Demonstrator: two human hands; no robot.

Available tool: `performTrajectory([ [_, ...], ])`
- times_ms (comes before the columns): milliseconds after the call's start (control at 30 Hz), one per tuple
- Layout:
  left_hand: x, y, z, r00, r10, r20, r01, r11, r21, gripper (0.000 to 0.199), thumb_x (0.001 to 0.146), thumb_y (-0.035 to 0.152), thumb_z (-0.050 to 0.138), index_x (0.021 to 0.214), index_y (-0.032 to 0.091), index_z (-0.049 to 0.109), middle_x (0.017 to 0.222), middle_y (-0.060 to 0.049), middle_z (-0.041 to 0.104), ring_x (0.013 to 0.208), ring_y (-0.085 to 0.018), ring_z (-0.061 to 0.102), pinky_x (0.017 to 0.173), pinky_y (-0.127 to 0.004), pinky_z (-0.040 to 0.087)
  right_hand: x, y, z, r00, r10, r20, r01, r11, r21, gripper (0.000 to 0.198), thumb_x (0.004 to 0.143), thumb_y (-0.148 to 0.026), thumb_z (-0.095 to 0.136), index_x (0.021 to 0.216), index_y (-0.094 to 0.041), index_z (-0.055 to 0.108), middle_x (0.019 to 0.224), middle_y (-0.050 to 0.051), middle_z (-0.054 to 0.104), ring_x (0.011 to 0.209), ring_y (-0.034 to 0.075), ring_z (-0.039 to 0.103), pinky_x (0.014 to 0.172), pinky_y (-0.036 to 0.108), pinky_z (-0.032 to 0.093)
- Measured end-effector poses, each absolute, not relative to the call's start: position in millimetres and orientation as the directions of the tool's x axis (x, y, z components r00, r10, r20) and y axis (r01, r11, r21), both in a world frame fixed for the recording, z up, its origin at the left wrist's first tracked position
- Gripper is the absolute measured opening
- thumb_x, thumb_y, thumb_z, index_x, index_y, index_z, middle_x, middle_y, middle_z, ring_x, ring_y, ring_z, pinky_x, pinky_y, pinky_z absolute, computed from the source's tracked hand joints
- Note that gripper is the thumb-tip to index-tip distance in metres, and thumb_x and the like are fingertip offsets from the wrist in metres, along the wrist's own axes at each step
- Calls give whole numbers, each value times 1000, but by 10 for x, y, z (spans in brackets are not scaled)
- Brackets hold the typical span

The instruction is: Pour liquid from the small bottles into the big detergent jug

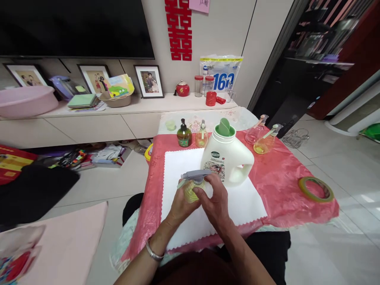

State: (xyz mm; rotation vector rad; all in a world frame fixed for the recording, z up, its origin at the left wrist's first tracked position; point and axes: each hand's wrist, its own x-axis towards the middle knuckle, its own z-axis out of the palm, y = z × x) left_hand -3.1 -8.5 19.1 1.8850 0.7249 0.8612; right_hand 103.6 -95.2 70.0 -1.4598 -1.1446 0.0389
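A small clear spray bottle [192, 192] with a grey trigger head and yellowish liquid is between my hands, above the white sheet. My left hand [181, 205] wraps round its body from the left. At the right, my right hand [214, 198] grips the bottle near its neck, thumb against the front and fingers by the grey head. Just behind stands a large white detergent jug [230, 158], uncapped, with a green spout in its mouth. Part of the jug's label is hidden by the spray head and my right hand.
On the red-covered table [279, 178] are a dark green pump bottle [184, 136], an orange spray bottle [202, 136], a pink spray bottle [254, 133], a yellow spray bottle [264, 144] and a tape roll [316, 189]. The white sheet [178, 162] lies under the jug.
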Motion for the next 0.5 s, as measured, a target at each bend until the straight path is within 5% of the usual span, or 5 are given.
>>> performTrajectory([
  [367,12,-101,305,608,729,314,135,-485,864,26,71,29,76,95,24,69,99,-6,76,99,-31,71,94,-49,56,978,-760,646,598,612,518,526,187,-829,26,90,-42,72,103,-21,63,104,6,66,97,22,65,84,36,55],
  [500,12,-100,336,625,720,301,97,-454,886,27,75,27,74,101,24,68,101,-5,77,100,-29,71,89,-46,58,996,-762,700,558,625,546,568,192,-800,24,93,-41,69,104,-21,65,105,5,66,99,21,63,87,34,51],
])
